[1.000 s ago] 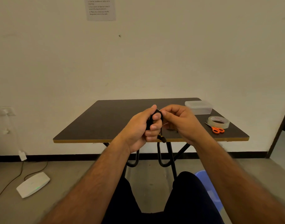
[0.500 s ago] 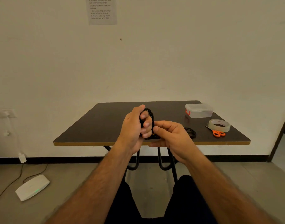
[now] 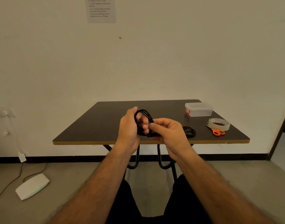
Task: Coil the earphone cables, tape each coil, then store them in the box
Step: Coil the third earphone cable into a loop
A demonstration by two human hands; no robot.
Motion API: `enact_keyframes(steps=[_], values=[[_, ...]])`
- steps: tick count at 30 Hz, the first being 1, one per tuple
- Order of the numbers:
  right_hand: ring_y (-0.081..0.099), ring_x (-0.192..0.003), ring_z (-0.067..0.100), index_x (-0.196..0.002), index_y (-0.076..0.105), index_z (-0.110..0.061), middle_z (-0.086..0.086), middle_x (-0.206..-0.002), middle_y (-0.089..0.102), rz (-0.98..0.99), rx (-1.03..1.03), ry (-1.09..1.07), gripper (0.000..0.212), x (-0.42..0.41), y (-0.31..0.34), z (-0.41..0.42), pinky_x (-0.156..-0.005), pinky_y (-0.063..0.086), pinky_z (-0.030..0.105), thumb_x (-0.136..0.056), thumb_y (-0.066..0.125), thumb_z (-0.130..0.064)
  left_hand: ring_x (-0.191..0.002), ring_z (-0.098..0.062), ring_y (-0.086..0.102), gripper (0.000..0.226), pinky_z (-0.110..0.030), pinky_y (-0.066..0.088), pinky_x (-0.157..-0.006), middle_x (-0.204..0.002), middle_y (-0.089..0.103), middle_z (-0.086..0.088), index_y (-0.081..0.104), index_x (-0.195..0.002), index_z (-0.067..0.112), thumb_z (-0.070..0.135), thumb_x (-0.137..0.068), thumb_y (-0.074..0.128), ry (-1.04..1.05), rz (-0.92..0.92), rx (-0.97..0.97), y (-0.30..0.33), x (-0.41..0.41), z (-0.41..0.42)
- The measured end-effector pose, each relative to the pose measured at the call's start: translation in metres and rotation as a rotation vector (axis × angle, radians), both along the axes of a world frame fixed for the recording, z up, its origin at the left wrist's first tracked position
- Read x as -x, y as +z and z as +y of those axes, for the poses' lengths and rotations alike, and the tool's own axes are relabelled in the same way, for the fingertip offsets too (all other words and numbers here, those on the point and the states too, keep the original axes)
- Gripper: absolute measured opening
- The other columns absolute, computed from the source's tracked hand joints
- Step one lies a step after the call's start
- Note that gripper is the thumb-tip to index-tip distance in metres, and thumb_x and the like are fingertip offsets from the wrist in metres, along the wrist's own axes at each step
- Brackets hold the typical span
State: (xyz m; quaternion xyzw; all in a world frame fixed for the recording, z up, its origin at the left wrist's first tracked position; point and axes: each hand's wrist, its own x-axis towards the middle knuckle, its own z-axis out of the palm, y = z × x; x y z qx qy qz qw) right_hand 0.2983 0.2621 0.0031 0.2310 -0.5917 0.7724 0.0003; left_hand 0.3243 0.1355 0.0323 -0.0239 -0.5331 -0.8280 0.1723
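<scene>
A black earphone cable [image 3: 145, 116] is wound in loops around the fingers of my left hand [image 3: 130, 126], which grips the coil above the table's front edge. My right hand [image 3: 168, 130] sits right beside it and pinches the cable's loose end at the bottom of the coil. A second black earphone coil [image 3: 189, 131] lies on the table to the right of my hands. The clear plastic box [image 3: 198, 109] with a red latch stands lidded at the back right. A roll of clear tape [image 3: 219, 124] and orange-handled scissors [image 3: 217, 131] lie at the right.
The dark table [image 3: 106, 123] has a yellowish front edge and black tube legs. A white device [image 3: 32, 186] with a cable lies on the floor at the left. A paper sheet [image 3: 101, 9] hangs on the wall. A dark door frame [image 3: 282, 125] stands at the right.
My right hand has dropped from the top of the coil to its lower right side, uncovering the second coil on the table. The left hand has kept its grip.
</scene>
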Motion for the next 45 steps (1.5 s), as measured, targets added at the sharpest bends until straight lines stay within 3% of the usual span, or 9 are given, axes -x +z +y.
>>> enact_keyframes(steps=[4,11,15,21,27,31,36,43,45], values=[[0.073,-0.085,0.019,-0.096,0.074,-0.011,0.009,-0.089,0.076,0.002,-0.05,-0.061,0.01,0.006,0.0,-0.006,-0.075,0.06,0.03,-0.09,0.067,-0.007,-0.052,-0.011,0.055,0.04,-0.025,0.051,-0.055,-0.059,0.06,-0.003,0.05,-0.067,0.015,0.03,-0.103,0.043,0.148,-0.093,-0.02,-0.009,0.008,-0.003],[0.073,-0.084,0.021,-0.097,0.075,-0.004,0.01,-0.087,0.075,-0.039,-0.171,-0.14,0.011,0.025,-0.003,-0.013,-0.077,0.062,0.038,-0.089,0.069,-0.008,-0.069,-0.014,0.063,0.04,-0.035,0.055,-0.078,-0.07,0.068,-0.001,0.068,-0.088,0.01,0.038,-0.104,0.044,0.079,-0.247,-0.072,-0.02,0.021,-0.017],[0.073,-0.078,0.016,-0.093,0.074,-0.009,0.005,-0.083,0.074,-0.057,-0.227,-0.171,0.007,0.036,-0.007,-0.013,-0.071,0.062,0.032,-0.088,0.07,-0.007,-0.081,-0.016,0.066,0.047,-0.033,0.055,-0.076,-0.086,0.069,-0.006,0.068,-0.109,0.006,0.046,-0.102,0.044,0.011,-0.311,-0.051,-0.031,0.031,-0.028],[0.073,-0.084,0.024,-0.089,0.075,-0.011,0.009,-0.085,0.075,-0.063,-0.288,-0.212,0.006,0.057,-0.02,-0.023,-0.079,0.061,0.045,-0.086,0.072,-0.007,-0.091,-0.023,0.072,0.025,-0.037,0.06,-0.077,-0.1,0.071,-0.013,0.061,-0.115,0.004,0.021,-0.098,0.058,-0.032,-0.326,0.0,-0.046,0.042,-0.042],[0.072,-0.083,0.026,-0.086,0.075,-0.009,0.013,-0.087,0.074,-0.12,-0.314,-0.2,0.006,0.074,-0.029,-0.039,-0.076,0.062,0.04,-0.085,0.071,-0.004,-0.091,-0.022,0.071,0.013,-0.037,0.059,-0.082,-0.095,0.071,-0.01,0.064,-0.105,0.006,0.015,-0.1,0.055,-0.036,-0.361,0.015,-0.058,0.058,-0.056],[0.071,-0.08,0.021,-0.09,0.074,-0.002,0.014,-0.088,0.072,-0.209,-0.332,-0.186,0.006,0.097,-0.04,-0.053,-0.07,0.062,0.035,-0.084,0.072,-0.003,-0.087,-0.016,0.067,0.015,-0.031,0.056,-0.072,-0.098,0.069,-0.005,0.068,-0.105,0.012,0.023,-0.097,0.061,0.031,-0.473,0.231,-0.063,0.08,-0.073],[0.07,-0.09,0.022,-0.095,0.073,-0.003,0.011,-0.1,0.07,-0.27,-0.432,-0.182,0.009,0.131,-0.051,-0.065,-0.067,0.062,0.032,-0.085,0.072,-0.003,-0.102,-0.017,0.063,0.033,-0.033,0.054,-0.08,-0.114,0.065,-0.004,0.059,-0.124,0.012,0.03,-0.097,0.06,0.175,-0.509,0.504,-0.069,0.115,-0.104],[0.07,-0.089,0.02,-0.093,0.073,-0.008,0.01,-0.098,0.07,-0.245,-0.627,-0.207,0.01,0.188,-0.05,-0.091,-0.073,0.063,0.039,-0.084,0.074,-0.005,-0.092,-0.013,0.063,0.031,-0.034,0.058,-0.082,-0.104,0.062,0.0,0.058,-0.128,0.017,0.021,-0.097,0.059,0.289,-0.522,0.731,-0.097,0.138,-0.122],[0.07,-0.087,0.02,-0.089,0.073,-0.011,0.009,-0.095,0.07,-0.213,-0.706,-0.219,0.008,0.201,-0.045,-0.099,-0.072,0.063,0.039,-0.083,0.075,-0.007,-0.085,-0.011,0.064,0.032,-0.029,0.058,-0.073,-0.098,0.062,0.004,0.058,-0.129,0.019,0.021,-0.097,0.059,0.323,-0.525,0.76,-0.096,0.147,-0.125]])
